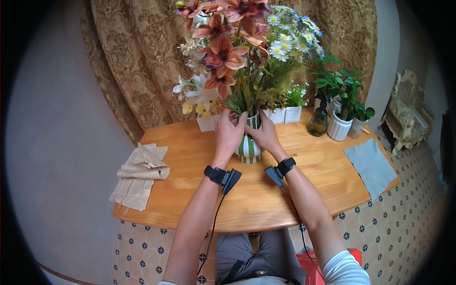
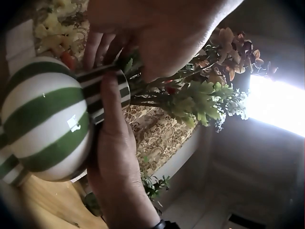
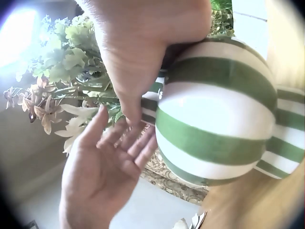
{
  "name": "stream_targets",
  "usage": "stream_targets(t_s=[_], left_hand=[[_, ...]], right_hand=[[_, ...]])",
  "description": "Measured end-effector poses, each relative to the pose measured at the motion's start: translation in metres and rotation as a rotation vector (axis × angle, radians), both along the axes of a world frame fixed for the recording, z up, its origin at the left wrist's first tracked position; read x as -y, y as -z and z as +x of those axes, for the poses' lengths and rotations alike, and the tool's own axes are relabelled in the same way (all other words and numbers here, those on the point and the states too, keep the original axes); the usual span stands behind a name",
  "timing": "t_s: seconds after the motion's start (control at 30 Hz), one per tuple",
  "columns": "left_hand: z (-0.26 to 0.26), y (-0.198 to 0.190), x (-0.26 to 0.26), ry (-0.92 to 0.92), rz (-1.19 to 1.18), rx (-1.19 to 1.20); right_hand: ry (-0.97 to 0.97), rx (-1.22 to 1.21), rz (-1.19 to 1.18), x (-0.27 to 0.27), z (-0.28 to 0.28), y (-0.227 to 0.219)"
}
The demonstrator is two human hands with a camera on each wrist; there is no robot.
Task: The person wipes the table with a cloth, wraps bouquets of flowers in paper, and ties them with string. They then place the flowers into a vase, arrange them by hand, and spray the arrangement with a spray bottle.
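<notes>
Green-and-white striped round ceramic vase stands between my hands on wooden surface; left hand open at stems, right hand pinching neck.

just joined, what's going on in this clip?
A seated person has both hands at the neck of a green-and-white striped vase standing on a round wooden table. The left hand and right hand rest at either side of the neck, fingers up among the stems of a large mixed bouquet in the vase. A crumpled beige cloth lies to the left, a grey cloth to the right, with small potted plants behind.
</notes>
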State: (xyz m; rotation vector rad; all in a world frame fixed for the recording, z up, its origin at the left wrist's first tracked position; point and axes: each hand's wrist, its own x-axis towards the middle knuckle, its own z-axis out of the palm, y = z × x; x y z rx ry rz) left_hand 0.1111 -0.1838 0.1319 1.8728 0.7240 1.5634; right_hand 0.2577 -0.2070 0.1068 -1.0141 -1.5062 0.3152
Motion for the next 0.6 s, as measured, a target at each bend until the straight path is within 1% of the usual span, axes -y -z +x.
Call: stream_targets(t_s=[0.07, 0.1, 0.13, 0.2, 0.23, 0.27, 0.33, 0.37, 0.43, 0.47, 0.53, 0.57, 0.6], left_hand=[[0.002, -0.010, -0.012, -0.027, -0.037, -0.042], [0.002, -0.012, -0.015, -0.053, -0.078, -0.081], [0.003, -0.013, -0.017, -0.053, -0.078, -0.083], [0.005, -0.016, -0.020, -0.062, -0.035, -0.050], [0.007, -0.020, -0.018, -0.136, -0.042, -0.084], [0.008, -0.023, -0.015, -0.136, -0.044, -0.085], [0.013, -0.025, -0.009, -0.312, 0.061, -0.172], [0.015, -0.025, -0.004, -0.311, 0.056, -0.174], [0.019, -0.024, 0.002, -0.441, 0.121, -0.196], [0.020, -0.021, 0.001, -0.439, 0.122, -0.195], [0.020, -0.020, 0.002, -0.371, 0.199, -0.166], [0.018, -0.021, 0.004, -0.370, 0.202, -0.166], [0.015, -0.022, 0.006, -0.328, 0.166, -0.188]], right_hand=[[0.197, 0.019, 0.019, 0.005, -0.009, -0.003], [0.227, -0.032, 0.114, 0.008, -0.015, -0.003], [0.227, -0.034, 0.114, 0.014, -0.020, -0.007], [0.298, -0.034, 0.146, 0.021, -0.025, -0.015], [0.327, -0.029, 0.143, 0.020, -0.025, -0.014], [0.326, -0.029, 0.141, 0.018, -0.026, -0.013], [0.369, 0.000, 0.216, 0.013, -0.025, -0.009], [0.370, 0.000, 0.210, 0.011, -0.025, -0.005], [0.420, 0.028, 0.159, 0.007, -0.026, -0.002], [0.422, 0.028, 0.160, 0.005, -0.026, 0.000], [0.463, 0.061, 0.149, 0.003, -0.025, 0.005], [0.465, 0.060, 0.152, 0.002, -0.025, 0.007], [0.479, 0.070, 0.137, 0.000, -0.024, 0.009]])
